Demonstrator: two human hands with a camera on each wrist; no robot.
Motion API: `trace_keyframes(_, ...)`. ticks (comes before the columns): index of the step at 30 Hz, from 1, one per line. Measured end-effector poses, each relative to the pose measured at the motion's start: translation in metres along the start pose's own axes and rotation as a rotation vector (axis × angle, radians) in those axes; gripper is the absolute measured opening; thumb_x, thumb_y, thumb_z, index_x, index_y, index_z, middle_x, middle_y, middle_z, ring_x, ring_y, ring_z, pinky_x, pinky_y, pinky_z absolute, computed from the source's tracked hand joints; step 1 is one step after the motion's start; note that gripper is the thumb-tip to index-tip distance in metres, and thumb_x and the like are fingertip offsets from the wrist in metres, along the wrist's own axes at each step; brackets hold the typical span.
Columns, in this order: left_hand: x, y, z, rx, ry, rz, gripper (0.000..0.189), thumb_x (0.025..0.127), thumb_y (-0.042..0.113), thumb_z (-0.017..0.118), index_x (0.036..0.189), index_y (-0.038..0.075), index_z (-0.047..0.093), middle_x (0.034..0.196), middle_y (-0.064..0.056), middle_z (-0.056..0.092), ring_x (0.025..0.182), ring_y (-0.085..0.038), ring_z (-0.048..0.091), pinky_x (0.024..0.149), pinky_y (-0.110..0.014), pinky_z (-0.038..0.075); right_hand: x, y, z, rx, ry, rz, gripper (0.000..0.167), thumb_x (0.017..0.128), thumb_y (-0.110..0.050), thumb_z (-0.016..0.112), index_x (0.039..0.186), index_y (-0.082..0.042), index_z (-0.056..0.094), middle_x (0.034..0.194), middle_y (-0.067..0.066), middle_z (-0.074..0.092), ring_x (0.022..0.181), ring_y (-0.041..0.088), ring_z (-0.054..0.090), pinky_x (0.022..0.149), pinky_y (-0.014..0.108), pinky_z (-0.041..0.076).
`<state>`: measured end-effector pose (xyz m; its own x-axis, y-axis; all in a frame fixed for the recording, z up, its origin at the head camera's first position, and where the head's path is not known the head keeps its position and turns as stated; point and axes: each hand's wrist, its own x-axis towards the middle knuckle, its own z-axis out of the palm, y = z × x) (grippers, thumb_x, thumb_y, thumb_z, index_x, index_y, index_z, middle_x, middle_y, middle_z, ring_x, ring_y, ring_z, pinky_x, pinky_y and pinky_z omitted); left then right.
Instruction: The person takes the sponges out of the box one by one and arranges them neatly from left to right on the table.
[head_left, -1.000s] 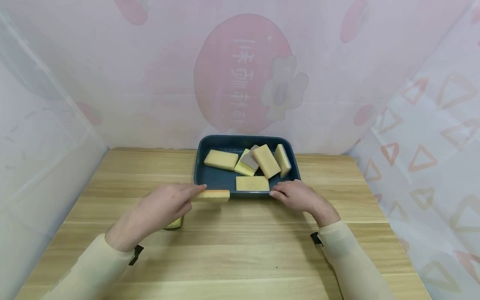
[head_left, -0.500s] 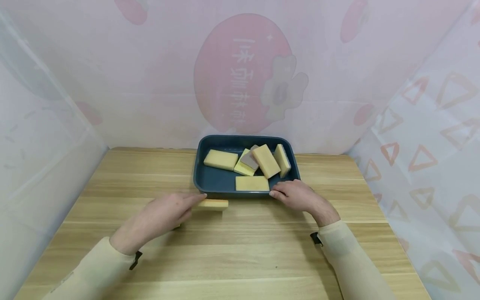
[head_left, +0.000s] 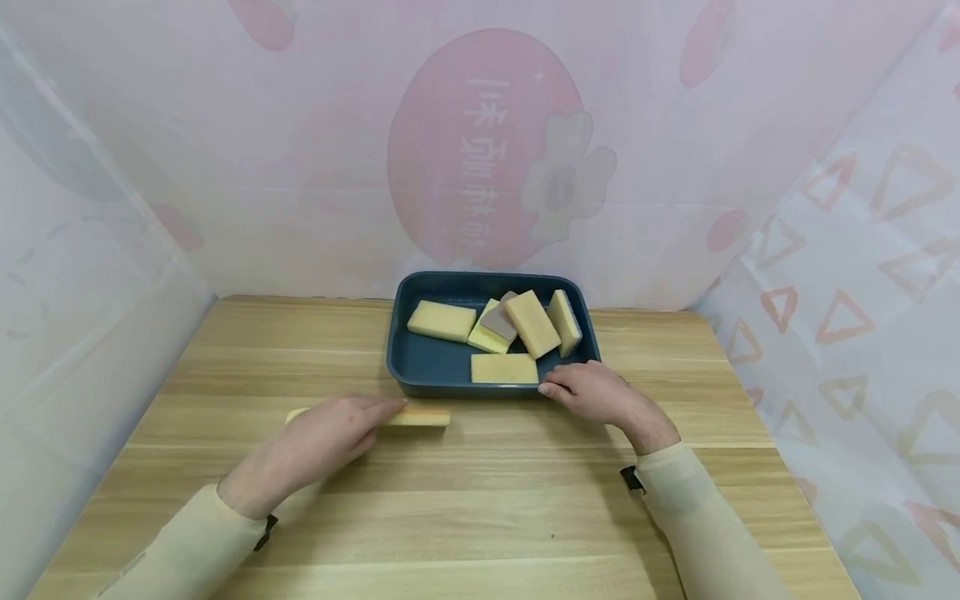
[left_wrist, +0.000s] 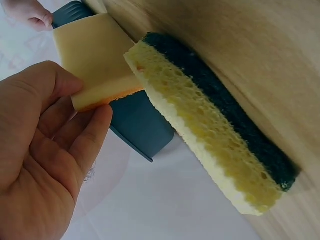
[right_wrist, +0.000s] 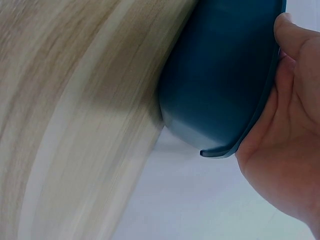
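Near the tray's front left corner, my left hand (head_left: 322,433) pinches a pale yellow sponge (head_left: 420,416) with an orange edge between thumb and fingers. In the left wrist view the sponge (left_wrist: 97,52) is gripped near one end. Beside it, a yellow sponge with a dark green scouring layer (left_wrist: 210,125) lies on the table, green side down; the hand mostly hides it in the head view. My right hand (head_left: 596,390) grips the front right rim of a dark blue tray (head_left: 429,360), thumb over the edge.
Several sponges sit in the tray: one yellow sponge (head_left: 442,321) at left, one at front (head_left: 504,368), and a leaning pile around a grey pad (head_left: 498,320) towards the right. Behind the wooden table (head_left: 480,508) hangs a printed pink cloth (head_left: 315,167).
My left hand has drawn the pale yellow sponge back from the tray's front rim towards the table's front, slightly left. My right hand and the tray have stayed in place.
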<state>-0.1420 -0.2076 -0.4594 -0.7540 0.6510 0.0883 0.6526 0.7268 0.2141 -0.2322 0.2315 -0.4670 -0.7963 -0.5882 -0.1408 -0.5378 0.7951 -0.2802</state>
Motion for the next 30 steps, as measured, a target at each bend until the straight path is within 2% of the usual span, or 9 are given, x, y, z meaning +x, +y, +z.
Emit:
trace_keyframes(7, 0.000, 0.000, 0.004, -0.036, -0.037, -0.021, 0.055, 0.101, -0.009, 0.073, 0.155, 0.003, 0.074, 0.149, -0.013, 0.083, 0.131, -0.031, 0.085, 0.105, -0.048, 0.073, 0.000, 0.001, 0.002, -0.003, 0.001, -0.004, 0.032, 0.124, -0.037, 0.060, 0.118, -0.017, 0.086, 0.106, -0.005, 0.081, 0.092, 0.010, 0.068, 0.098, 0.051, 0.060)
trace_keyframes(15, 0.000, 0.000, 0.011, -0.054, -0.055, -0.002, 0.053, 0.100, -0.005, 0.078, 0.152, 0.005, 0.076, 0.146, -0.009, 0.084, 0.131, -0.028, 0.084, 0.108, -0.050, 0.071, 0.000, 0.000, 0.002, -0.004, -0.001, -0.003, 0.033, 0.124, -0.037, 0.060, 0.119, -0.017, 0.086, 0.106, -0.004, 0.082, 0.093, 0.011, 0.069, 0.099, 0.051, 0.061)
trace_keyframes(21, -0.002, 0.001, 0.013, -0.061, -0.102, -0.013, 0.056, 0.103, 0.008, 0.086, 0.157, 0.003, 0.072, 0.154, -0.013, 0.080, 0.141, -0.034, 0.079, 0.117, -0.054, 0.067, 0.000, -0.002, 0.001, -0.005, -0.004, 0.003, 0.033, 0.124, -0.038, 0.060, 0.118, -0.018, 0.085, 0.105, -0.005, 0.080, 0.092, 0.012, 0.068, 0.099, 0.052, 0.060)
trace_keyframes(30, -0.003, 0.003, 0.016, -0.040, -0.144, -0.042, 0.058, 0.108, 0.020, 0.085, 0.162, 0.006, 0.069, 0.160, -0.014, 0.075, 0.147, -0.036, 0.074, 0.121, -0.056, 0.065, 0.000, 0.000, 0.001, -0.013, -0.006, 0.010, 0.033, 0.124, -0.038, 0.059, 0.121, -0.018, 0.086, 0.110, -0.003, 0.083, 0.099, 0.014, 0.072, 0.103, 0.055, 0.061)
